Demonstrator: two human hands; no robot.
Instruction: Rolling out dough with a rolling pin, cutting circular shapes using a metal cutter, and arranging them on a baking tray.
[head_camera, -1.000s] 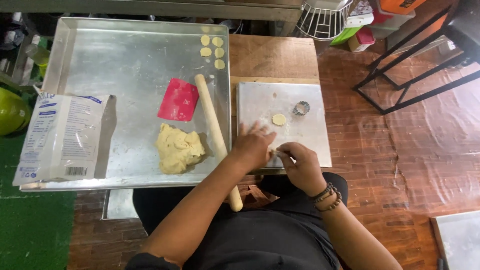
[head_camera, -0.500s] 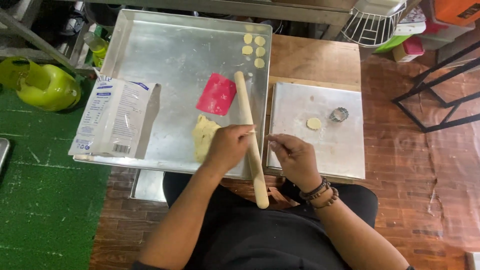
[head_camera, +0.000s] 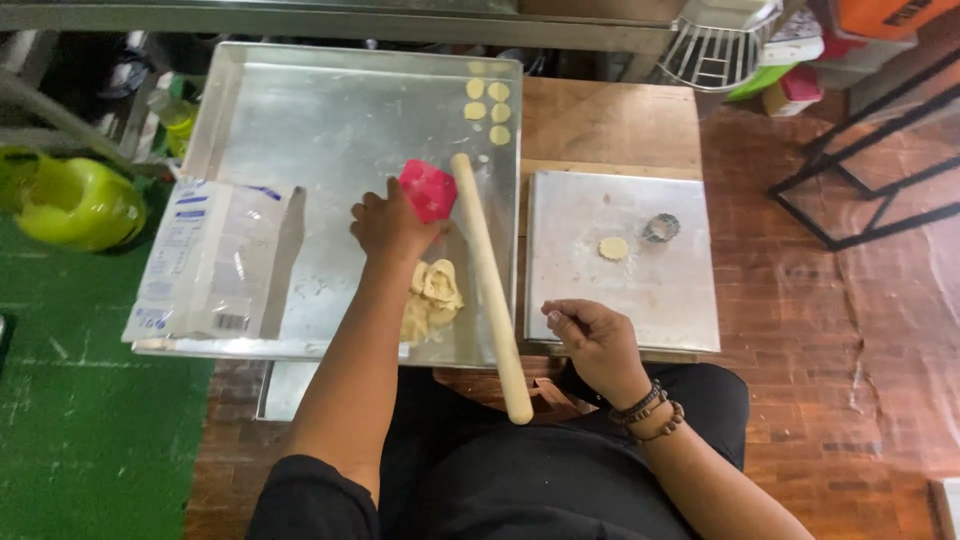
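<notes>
My left hand (head_camera: 388, 226) reaches over the large metal tray (head_camera: 300, 120) and touches the red plastic scraper (head_camera: 430, 188); whether it grips the scraper is unclear. A pile of pale dough scraps (head_camera: 432, 296) lies just below that hand. A wooden rolling pin (head_camera: 490, 285) lies along the tray's right edge, its end hanging over the front. My right hand (head_camera: 590, 338) rests at the front edge of the small metal board (head_camera: 640, 290), fingers loosely curled, nothing visible in it. One round dough disc (head_camera: 613, 248) and a round metal cutter (head_camera: 661, 228) sit on that board.
Several cut dough rounds (head_camera: 487, 108) lie at the tray's far right corner. A flour bag (head_camera: 215, 258) lies on the tray's left part. A green helmet-like object (head_camera: 70, 200) sits on the green floor at left. A wire basket (head_camera: 715, 50) and black metal frame (head_camera: 860, 170) stand at right.
My left hand has moved from the board's edge leftward over the tray to the red scraper. My right hand stayed near the board's front edge. The camera view shifted.
</notes>
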